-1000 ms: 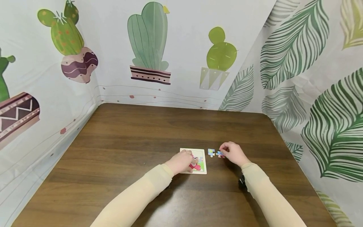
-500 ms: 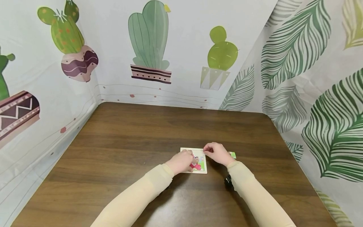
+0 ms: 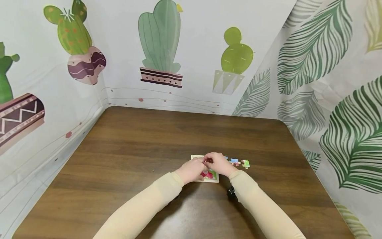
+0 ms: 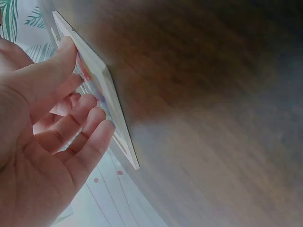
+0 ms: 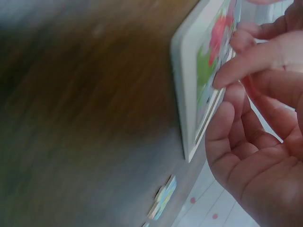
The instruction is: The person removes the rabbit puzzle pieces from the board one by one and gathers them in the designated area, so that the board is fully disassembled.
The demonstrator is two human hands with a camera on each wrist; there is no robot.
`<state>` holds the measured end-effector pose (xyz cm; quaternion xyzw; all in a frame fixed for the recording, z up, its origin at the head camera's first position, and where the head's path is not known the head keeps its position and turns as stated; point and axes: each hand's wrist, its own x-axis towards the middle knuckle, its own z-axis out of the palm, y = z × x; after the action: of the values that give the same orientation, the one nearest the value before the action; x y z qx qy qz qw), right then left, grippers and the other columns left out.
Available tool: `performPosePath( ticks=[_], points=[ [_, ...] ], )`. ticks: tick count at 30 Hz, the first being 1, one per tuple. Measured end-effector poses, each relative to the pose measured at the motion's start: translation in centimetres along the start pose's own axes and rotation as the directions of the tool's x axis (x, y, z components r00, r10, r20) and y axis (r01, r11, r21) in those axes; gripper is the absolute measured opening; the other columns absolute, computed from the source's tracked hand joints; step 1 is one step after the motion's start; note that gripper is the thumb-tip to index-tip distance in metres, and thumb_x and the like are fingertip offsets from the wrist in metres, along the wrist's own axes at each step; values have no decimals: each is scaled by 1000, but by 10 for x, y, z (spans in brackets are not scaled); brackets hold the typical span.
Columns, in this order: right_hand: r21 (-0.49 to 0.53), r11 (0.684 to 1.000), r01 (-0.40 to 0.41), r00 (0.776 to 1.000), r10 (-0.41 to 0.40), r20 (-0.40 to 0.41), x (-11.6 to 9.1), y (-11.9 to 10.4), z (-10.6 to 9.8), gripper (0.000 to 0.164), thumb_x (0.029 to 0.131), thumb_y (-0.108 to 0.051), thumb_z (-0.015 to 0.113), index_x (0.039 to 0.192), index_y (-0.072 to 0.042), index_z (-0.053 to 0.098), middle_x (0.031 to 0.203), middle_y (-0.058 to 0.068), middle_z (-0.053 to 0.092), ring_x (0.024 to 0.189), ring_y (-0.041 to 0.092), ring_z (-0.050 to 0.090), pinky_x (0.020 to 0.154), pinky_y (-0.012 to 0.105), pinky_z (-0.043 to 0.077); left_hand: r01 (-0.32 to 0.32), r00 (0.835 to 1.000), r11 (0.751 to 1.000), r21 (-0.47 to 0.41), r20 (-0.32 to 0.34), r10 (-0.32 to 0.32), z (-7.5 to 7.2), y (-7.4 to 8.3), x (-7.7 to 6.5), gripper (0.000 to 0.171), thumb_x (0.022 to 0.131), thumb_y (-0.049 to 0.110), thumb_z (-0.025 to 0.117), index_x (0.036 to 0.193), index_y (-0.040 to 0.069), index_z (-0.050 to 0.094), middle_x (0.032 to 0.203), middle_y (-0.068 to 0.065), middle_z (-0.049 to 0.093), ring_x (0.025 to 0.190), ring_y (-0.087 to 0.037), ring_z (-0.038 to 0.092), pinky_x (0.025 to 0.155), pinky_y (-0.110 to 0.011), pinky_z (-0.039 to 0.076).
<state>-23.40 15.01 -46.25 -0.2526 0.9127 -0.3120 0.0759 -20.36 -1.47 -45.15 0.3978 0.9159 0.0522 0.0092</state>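
Left hand [image 3: 191, 171]: resting on the puzzle board [image 3: 213, 181], fingers loosely apart
Right hand [image 3: 220, 163]: bending over the board's upper right; cannot tell whether it is pinching a piece
Board: lying flat on the table [image 3: 143, 142]
Loose pieces [image 3: 234, 161]: lying just right of the board

Puzzle tray [image 5: 188, 66], mid-table: showing me no readable lettering.
Loose pieces [image 3: 234, 161], at its three o'clock: carrying no legible text.
Wall cloth [image 3: 197, 49], toward twelve: displaying no readable words.
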Motion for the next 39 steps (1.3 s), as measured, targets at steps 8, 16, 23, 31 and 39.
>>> performPosePath(
  ticks=[8,16,23,31,39],
  points=[
    [2,1000,-26,1000,26,3,1,-4,2,8,86,-4,63,91,-7,69,76,-1,62,67,10,51,63,24,46,-4,1000,1000,-10,-24,4,0,0,0,24,72,27,81,94,19,74,110,2,67,106,-12,59,88,-25,44],
    [-22,1000,-22,1000,22,2,0,-3,7,9,86,-1,64,92,-6,69,82,2,65,71,11,55,70,28,50,3,1000,999,-45,-28,-4,3,0,-3,18,73,20,81,89,18,72,101,2,65,98,-14,61,88,-27,47],
    [-49,999,-2,1000,2,-4,0,-5,10,6,86,-5,66,91,-7,69,80,0,65,69,8,53,67,25,48,47,997,996,-70,-62,-51,-1,-2,-10,12,74,19,79,78,14,69,81,4,60,76,-9,57,69,-21,47],
    [-6,1000,10,1000,-10,28,0,-4,10,4,85,-7,66,88,-6,69,71,-5,56,63,7,48,59,22,43,231,971,969,-82,-39,-235,-6,-13,-18,28,73,24,81,63,13,57,63,3,55,62,-11,52,58,-27,48],
    [-3,1000,5,999,-4,39,2,-7,11,4,85,-9,67,88,-7,70,71,-5,57,63,8,49,60,23,44,273,962,957,-103,0,-274,1,-25,-23,35,70,32,82,60,14,54,64,1,58,61,-14,55,58,-32,50]
  ],
)
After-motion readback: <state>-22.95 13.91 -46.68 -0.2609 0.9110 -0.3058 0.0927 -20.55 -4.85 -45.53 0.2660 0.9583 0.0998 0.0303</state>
